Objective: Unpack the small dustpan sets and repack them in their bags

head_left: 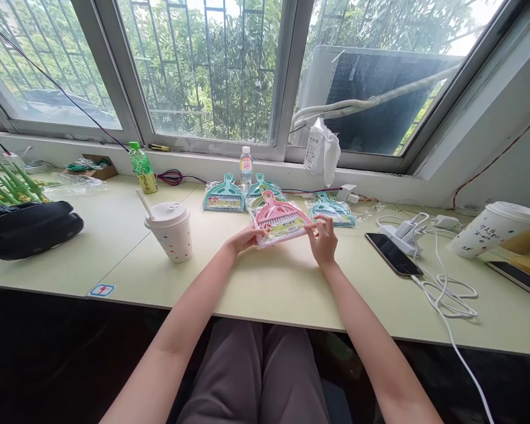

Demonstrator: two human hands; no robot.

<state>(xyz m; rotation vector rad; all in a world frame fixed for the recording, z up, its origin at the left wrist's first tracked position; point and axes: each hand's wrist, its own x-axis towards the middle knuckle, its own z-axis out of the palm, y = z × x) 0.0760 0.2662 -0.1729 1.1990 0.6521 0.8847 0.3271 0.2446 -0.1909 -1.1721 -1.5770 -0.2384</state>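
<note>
Between my two hands is a pink dustpan and brush set (282,217) in a clear plastic wrapper, tilted up above the table. My left hand (246,238) grips its lower left corner, thumb on the front. At its right edge, my right hand (322,240) pinches the wrapper between thumb and fingers. Just behind, a teal dustpan and brush set (224,194) lies wrapped on the table. Another teal set (261,187) is partly hidden by the pink one, and a third teal set (333,210) lies beyond my right hand.
A lidded paper cup (170,232) with a straw stands left of my arms. Right are a phone (393,254), a power strip (400,238), white cables (450,294) and a second cup (490,229). Bottles (246,166) stand near the window, and a black case (30,227) lies far left.
</note>
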